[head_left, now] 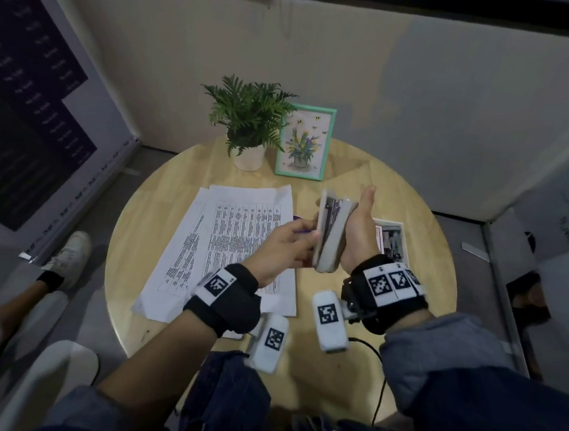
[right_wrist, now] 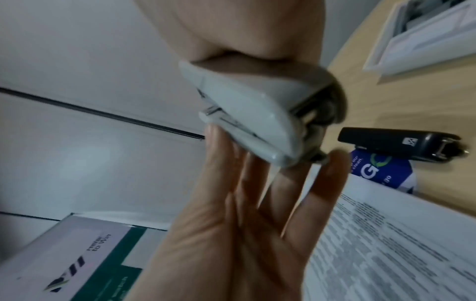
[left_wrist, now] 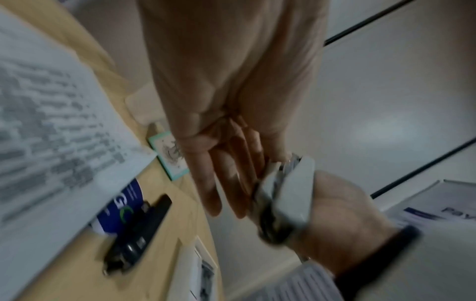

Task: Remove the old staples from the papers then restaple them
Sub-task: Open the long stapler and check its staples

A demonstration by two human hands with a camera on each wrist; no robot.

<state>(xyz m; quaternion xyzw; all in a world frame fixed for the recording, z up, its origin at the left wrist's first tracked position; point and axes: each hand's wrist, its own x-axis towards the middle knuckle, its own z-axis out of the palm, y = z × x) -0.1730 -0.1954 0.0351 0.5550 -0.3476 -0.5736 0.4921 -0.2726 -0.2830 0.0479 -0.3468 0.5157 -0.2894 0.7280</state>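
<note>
All three views are dim and flat, with soft, muted colour. The head view bends straight wall lines toward its edges, and the worktop (head_left: 397, 204) carries only faint shadows. Both wrist views are smeared by motion blur: the printed papers (left_wrist: 46, 114) are unreadable, and the grey stapler (right_wrist: 247, 114) has soft outlines. A pale glow shows on the wall behind.

left hand (left_wrist: 257, 114), grey stapler (left_wrist: 288, 195), papers (left_wrist: 51, 130)
</note>
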